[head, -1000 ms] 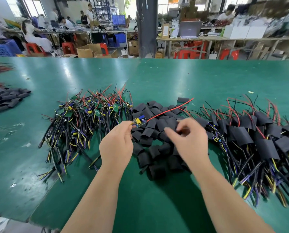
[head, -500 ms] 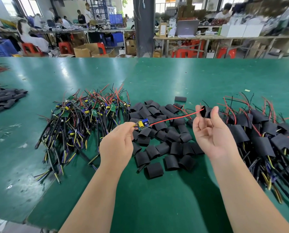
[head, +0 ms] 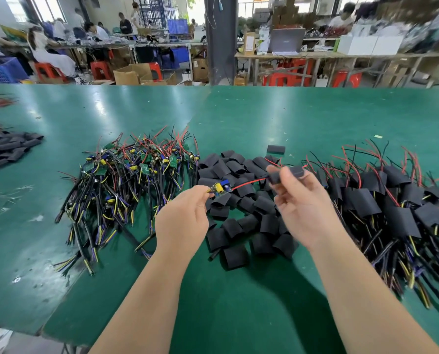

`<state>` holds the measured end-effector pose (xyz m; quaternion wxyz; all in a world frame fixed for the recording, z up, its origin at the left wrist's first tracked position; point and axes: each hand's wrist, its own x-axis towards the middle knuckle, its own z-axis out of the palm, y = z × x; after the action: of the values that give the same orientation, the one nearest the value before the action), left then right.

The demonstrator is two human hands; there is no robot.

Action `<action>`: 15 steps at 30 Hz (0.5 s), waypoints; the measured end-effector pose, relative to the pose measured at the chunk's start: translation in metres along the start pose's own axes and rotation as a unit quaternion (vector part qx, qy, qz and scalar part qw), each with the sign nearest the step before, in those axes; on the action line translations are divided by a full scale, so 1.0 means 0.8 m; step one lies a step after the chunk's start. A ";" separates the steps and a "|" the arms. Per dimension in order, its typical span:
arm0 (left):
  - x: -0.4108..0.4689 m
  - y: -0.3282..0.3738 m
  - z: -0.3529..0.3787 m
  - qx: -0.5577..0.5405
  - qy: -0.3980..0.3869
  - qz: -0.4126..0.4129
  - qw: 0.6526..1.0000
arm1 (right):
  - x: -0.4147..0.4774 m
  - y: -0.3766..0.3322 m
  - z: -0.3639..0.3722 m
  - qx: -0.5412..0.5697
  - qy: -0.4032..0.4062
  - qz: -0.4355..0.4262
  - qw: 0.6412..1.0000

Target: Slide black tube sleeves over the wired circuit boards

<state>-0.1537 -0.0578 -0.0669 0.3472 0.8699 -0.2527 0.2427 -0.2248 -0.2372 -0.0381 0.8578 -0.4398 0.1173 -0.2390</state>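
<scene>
— Where's the board (head: 219, 187)?
— Pinched at my left hand (head: 182, 221) fingertips, above the middle of the desk (head: 264, 111), red wire (head: 249, 183) running right.
— And the other?
— My right hand (head: 302, 205) pinches a sleeve (head: 287, 175), blurred, where the wire ends. Beneath lie loose sleeves (head: 239, 221); bare boards (head: 126, 180) toward the left edge, sleeved ones (head: 392, 205) toward the right.
</scene>
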 end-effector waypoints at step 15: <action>-0.013 0.027 0.004 0.005 -0.022 0.090 0.996 | -0.017 0.035 0.016 -0.067 -0.102 0.021 0.992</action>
<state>-0.1738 -0.0709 -0.0651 0.3143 0.8504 -0.3360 0.2553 -0.2224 -0.2070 -0.0532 0.8386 -0.5159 0.0538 -0.1665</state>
